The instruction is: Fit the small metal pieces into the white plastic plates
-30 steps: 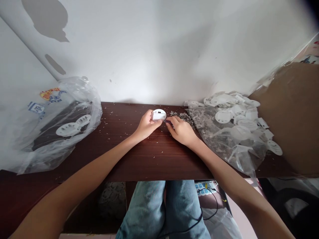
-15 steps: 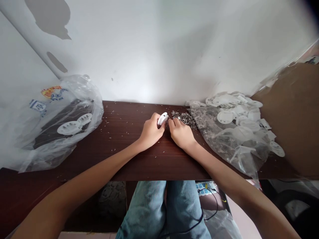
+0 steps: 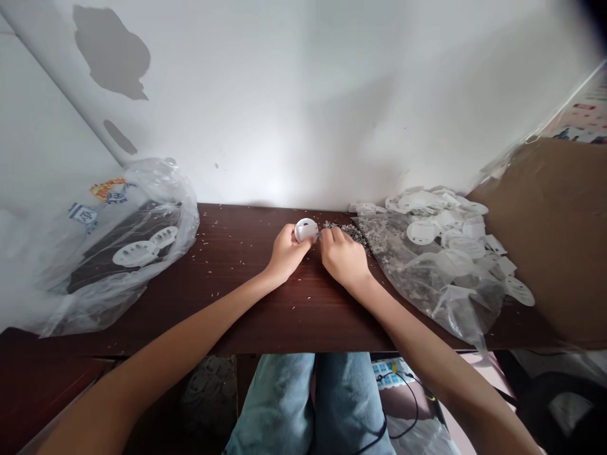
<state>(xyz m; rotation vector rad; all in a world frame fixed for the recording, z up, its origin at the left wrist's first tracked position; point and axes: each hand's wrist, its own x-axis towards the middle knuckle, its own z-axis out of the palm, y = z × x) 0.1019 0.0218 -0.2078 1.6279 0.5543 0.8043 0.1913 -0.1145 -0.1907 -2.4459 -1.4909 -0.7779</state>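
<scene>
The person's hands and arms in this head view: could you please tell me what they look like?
The left hand and right hand are bare, without gloves, and the forearms show no sleeves, watches or bracelets. Light blue denim jeans show below.

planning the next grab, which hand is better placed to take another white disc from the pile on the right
Probably the right: the right hand lies nearer the pile of white discs, while the left hand grips a white disc and sits farther off.
</scene>
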